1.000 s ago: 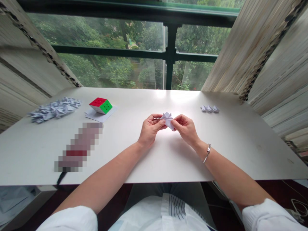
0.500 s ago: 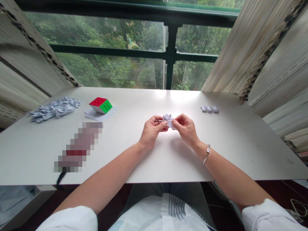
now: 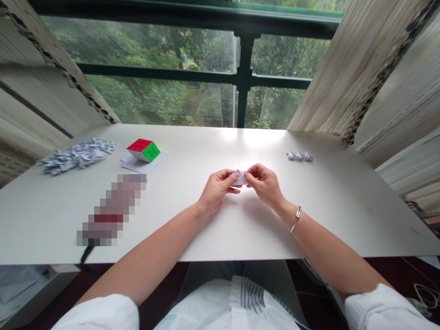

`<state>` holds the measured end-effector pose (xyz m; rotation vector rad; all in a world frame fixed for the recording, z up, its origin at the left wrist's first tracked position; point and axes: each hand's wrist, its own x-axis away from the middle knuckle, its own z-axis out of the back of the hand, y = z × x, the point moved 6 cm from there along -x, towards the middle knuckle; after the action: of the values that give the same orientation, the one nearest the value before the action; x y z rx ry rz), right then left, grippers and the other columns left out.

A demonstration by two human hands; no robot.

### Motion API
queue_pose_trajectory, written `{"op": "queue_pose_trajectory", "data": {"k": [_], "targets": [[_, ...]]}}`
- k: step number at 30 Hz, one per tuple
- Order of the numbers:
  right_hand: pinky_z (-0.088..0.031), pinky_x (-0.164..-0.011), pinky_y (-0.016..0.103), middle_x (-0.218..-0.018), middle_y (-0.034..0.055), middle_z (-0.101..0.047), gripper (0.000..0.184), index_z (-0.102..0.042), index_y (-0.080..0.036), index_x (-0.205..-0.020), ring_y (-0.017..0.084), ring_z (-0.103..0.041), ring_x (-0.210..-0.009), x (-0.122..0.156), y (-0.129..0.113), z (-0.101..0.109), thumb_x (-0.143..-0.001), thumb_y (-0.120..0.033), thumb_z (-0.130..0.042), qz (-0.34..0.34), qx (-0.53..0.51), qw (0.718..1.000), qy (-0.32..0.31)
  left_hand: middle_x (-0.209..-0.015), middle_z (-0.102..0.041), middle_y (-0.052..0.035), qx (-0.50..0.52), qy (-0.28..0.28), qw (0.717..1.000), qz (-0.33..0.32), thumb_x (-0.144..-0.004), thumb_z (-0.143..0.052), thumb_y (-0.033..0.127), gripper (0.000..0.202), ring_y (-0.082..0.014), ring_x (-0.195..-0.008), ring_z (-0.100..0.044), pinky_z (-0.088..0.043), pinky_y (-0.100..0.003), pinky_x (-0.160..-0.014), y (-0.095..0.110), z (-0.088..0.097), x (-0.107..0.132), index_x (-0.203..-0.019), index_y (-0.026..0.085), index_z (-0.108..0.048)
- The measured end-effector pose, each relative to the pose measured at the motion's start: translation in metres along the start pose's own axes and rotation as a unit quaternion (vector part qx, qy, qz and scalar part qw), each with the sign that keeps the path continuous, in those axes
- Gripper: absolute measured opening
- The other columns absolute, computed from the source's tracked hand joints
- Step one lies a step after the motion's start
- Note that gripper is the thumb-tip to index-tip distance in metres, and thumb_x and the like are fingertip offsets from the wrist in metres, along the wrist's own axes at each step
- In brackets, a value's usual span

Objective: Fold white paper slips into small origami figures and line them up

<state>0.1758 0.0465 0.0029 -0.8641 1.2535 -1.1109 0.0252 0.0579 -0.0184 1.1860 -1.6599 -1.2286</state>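
I have the folded paper (image 3: pixel 240 178) pinched in the fingers of the left hand (image 3: pixel 215 188) and the right hand (image 3: pixel 266 183), thumbs partly covering it, right of the cube (image 3: pixel 144 150) and nearer the front. The cube sits on paper sheets (image 3: pixel 145 168). Left of it on the tabletop (image 3: pixel 240 233) lies a heap of folded pieces (image 3: pixel 78 156); well to its right, a short row of paper pieces (image 3: pixel 299 156); nearer than it, a blurred-out object (image 3: pixel 112 211). Both hands angle inward, thumbs uppermost.

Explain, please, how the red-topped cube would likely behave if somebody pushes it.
The cube would probably slide rather than roll, because its faces look flat. The white paper beneath it looks unfastened, so it might slip along.
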Motion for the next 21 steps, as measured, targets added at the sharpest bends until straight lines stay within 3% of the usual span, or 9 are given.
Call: {"op": "queue_pose_trajectory", "data": {"k": [5, 13, 18, 21], "targets": [[-0.052, -0.056, 0.025, -0.067, -0.0019, -0.059, 0.016, -0.06, -0.018, -0.077, 0.011, -0.056, -0.059, 0.0018, -0.0002, -0.0033, -0.082, -0.033, -0.064, -0.003, -0.006, 1.0, -0.01, -0.08, -0.069, -0.0041, -0.013, 0.002, 1.0, -0.014, -0.075, -0.078, 0.04, 0.029, -0.016, -0.072, -0.068, -0.057, -0.028, -0.064, 0.0015, -0.0001, -0.0006, -0.084, 0.014, -0.07], [-0.049, -0.053, 0.024, -0.067, -0.0029, -0.058, 0.015, -0.057, -0.019, -0.078, 0.01, -0.056, -0.057, 0.0047, -0.0036, -0.0028, -0.084, -0.032, -0.061, 0.006, 0.022, 1.0, 0.0, -0.073, -0.068, -0.0021, -0.045, -0.008, 0.999, -0.02, -0.077, -0.075, 0.043, 0.034, -0.0147, -0.062, -0.067, -0.057, -0.028, -0.06, 0.0025, -0.0049, 0.0029, -0.091, 0.014, -0.064], [-0.047, -0.052, 0.023, -0.067, -0.0032, -0.058, 0.014, -0.056, -0.019, -0.078, 0.009, -0.056, -0.056, 0.0046, -0.0088, -0.0016, -0.085, -0.031, -0.061, 0.029, 0.046, 0.999, -0.002, -0.08, -0.072, -0.005, -0.048, -0.037, 0.998, -0.01, -0.079, -0.073, 0.045, 0.034, -0.0164, -0.07, -0.069, -0.056, -0.028, -0.062, 0.0018, -0.0076, 0.0047, -0.093, 0.015, -0.064], [-0.05, -0.053, 0.023, -0.071, -0.0022, -0.059, 0.018, -0.058, -0.019, -0.079, 0.01, -0.056, -0.06, 0.003, -0.0053, -0.0031, -0.085, -0.035, -0.062, 0.02, 0.019, 1.0, -0.011, -0.08, -0.07, -0.004, -0.041, -0.023, 0.999, -0.002, -0.076, -0.076, 0.044, 0.034, -0.0175, -0.073, -0.069, -0.055, -0.028, -0.063, 0.0008, -0.0039, 0.0026, -0.089, 0.015, -0.065]]}}
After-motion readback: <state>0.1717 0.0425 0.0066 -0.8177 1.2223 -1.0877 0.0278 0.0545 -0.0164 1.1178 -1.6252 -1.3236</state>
